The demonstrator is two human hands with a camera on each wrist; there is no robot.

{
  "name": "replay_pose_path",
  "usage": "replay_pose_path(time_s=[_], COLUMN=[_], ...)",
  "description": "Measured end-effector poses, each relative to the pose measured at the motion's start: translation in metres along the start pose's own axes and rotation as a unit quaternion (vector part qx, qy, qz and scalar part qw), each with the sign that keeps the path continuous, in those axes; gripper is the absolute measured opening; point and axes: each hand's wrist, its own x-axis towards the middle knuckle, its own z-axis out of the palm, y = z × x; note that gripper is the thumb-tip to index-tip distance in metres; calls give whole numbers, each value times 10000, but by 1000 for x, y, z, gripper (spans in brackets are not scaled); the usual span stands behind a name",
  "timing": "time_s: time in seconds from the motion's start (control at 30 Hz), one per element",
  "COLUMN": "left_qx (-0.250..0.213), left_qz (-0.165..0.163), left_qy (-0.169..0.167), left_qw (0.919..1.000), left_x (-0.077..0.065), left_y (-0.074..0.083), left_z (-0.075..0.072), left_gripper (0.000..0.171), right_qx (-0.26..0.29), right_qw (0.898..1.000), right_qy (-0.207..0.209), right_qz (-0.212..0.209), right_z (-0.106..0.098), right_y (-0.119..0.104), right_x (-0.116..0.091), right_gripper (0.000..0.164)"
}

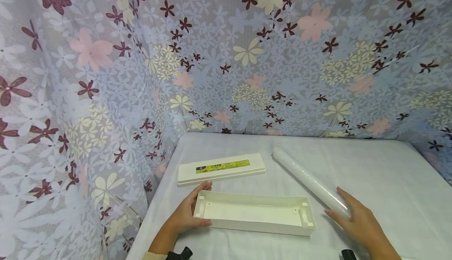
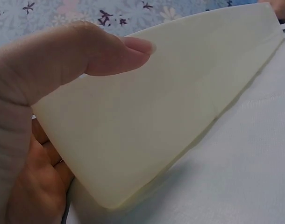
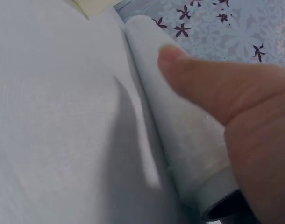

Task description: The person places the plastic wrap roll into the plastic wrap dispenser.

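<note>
A long, cream plastic box [image 1: 254,224] stands with its hollow side up near the front of the table. My left hand [image 1: 185,214] grips its left end, thumb along the near wall and fingers behind the end. The left wrist view shows my thumb pressed on that smooth wall [image 2: 147,107]. To the right, a roll of cling film [image 1: 307,177] lies slanting away on the cloth. Its near end is between the thumb and fingers of my right hand [image 1: 363,222]. In the right wrist view my thumb lies over the roll [image 3: 161,102], its tube end showing below.
Behind the box lies a flat, cream lid [image 1: 256,165] with a yellow-green label. White cloth [image 1: 395,173] covers the table. A flowered curtain [image 1: 219,55] hangs along the back and left sides.
</note>
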Motion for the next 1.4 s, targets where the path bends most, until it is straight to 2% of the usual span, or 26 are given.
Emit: replay_pose_path(time_s=[0.27,0.67,0.9,1.13,1.23,1.4], left_qx=[-90,-70,-46,23,19,-42], left_qz=[-22,12,-51,-94,-109,-145], left_qy=[-27,-61,-30,30,37,-21], left_qw=[10000,10000,10000,9999,9999,9999], left_x=[0,0,-1,0,0,0], left_y=[1,1,2,3,2,3], left_z=[0,0,0,0,-1,0], left_gripper=[121,121,121,120,121,121], right_qx=[-60,34,187,498,619,737], right_qw=[9992,9984,9969,9957,9934,9852], right_qy=[331,470,641,713,886,1411], right_qz=[-229,-313,-415,-304,-371,-640], right_z=[2,4,5,1,1,1], right_y=[1,1,1,-2,-1,3], right_x=[-2,-4,-4,-2,-2,-4], right_gripper=[84,82,80,77,73,66])
